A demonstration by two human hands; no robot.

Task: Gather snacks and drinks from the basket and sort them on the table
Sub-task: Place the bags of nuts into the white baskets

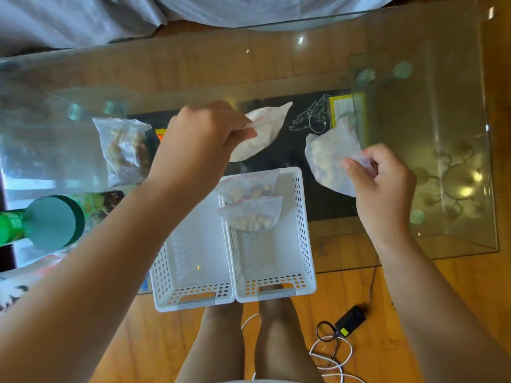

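Note:
Two white perforated baskets stand side by side at the near edge of the glass table: the left basket (190, 272) and the right basket (276, 261). Two zip bags of nuts (249, 186) (253, 214) rest in the far end of the right basket. My left hand (201, 134) pinches a pale snack bag (265, 128) by its edge above the table. My right hand (378, 183) holds another bag of nuts (329, 158) to the right of the baskets. A further bag of nuts (124, 150) lies on the table at the left.
A green bottle with a teal cap (52, 222) lies at the left edge. A black mat (293, 150) and a yellow-edged card (348, 109) show beneath the glass table (442, 134). A black charger with white cables (349, 322) lies on the wooden floor by my legs.

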